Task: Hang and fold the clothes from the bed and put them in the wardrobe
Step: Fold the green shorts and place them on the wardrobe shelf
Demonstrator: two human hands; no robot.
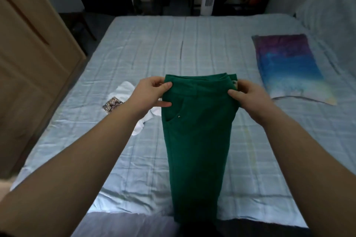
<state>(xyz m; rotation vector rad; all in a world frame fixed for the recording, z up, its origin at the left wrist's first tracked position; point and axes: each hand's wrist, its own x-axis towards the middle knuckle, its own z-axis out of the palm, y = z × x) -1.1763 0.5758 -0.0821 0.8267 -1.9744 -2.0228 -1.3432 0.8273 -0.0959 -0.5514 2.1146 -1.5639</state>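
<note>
Head view: I record the green trousers (196,131) doubled lengthwise, leg on leg, held up over the bed (134,54) by the waistband, the legs running down toward the bed's near edge. I cannot tell whether the hems rest on the sheet. The left hand (152,92) has its grip pinched on the waistband's left corner, thumb on top. The right hand (248,98) has its grip clenched round the right corner, by the fly. A crumpled white garment (125,90) lies on the bed just beside the left wrist, and a folded multicoloured cloth (289,67) lies well apart to the right. The wardrobe (28,54) stands at the left. Risks, in my judgement: a thumb-only pinch may slip and let the two layers slide out of line, the next fold may trap a crease, and the left forearm may drag the white garment.
</note>
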